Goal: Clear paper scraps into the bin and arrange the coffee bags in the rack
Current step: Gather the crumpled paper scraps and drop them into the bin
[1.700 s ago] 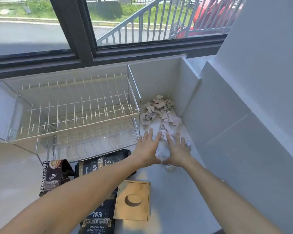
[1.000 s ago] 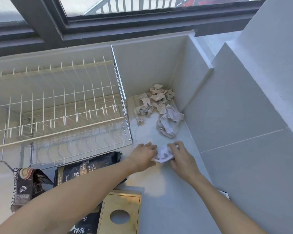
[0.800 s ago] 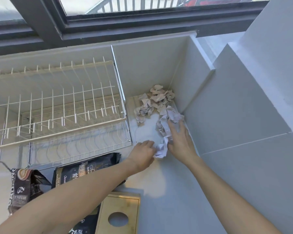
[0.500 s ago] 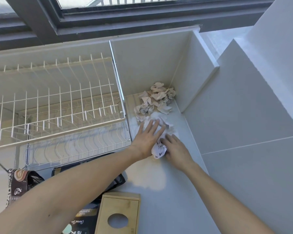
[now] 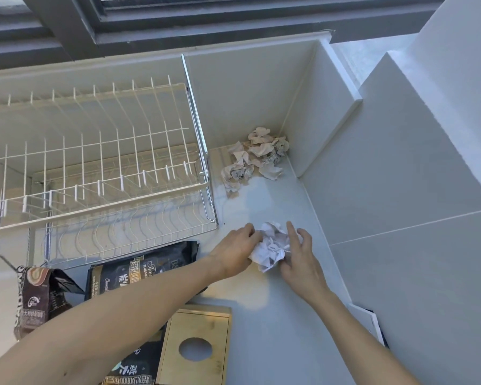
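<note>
A wad of white crumpled paper (image 5: 271,247) lies on the grey counter, cupped between my two hands. My left hand (image 5: 233,251) grips its left side with curled fingers. My right hand (image 5: 299,255) holds its right side, index finger raised. A pile of brownish paper scraps (image 5: 254,158) sits in the back corner. The wooden bin with a round hole in its lid (image 5: 196,348) stands near me. A white wire rack (image 5: 95,165) stands at the left. A black coffee bag (image 5: 139,269) and a brown one (image 5: 35,301) lie before the rack; another black bag (image 5: 135,369) lies beside the bin.
A grey tiled wall (image 5: 400,190) bounds the counter on the right, and a window frame (image 5: 178,20) runs along the back. A white flat object (image 5: 372,323) pokes out at the right wall near my right forearm.
Both hands have pulled a wad of white paper back from the corner pile toward me and gathered it between them. My left hand, flat half a second ago, now curls on the paper.
</note>
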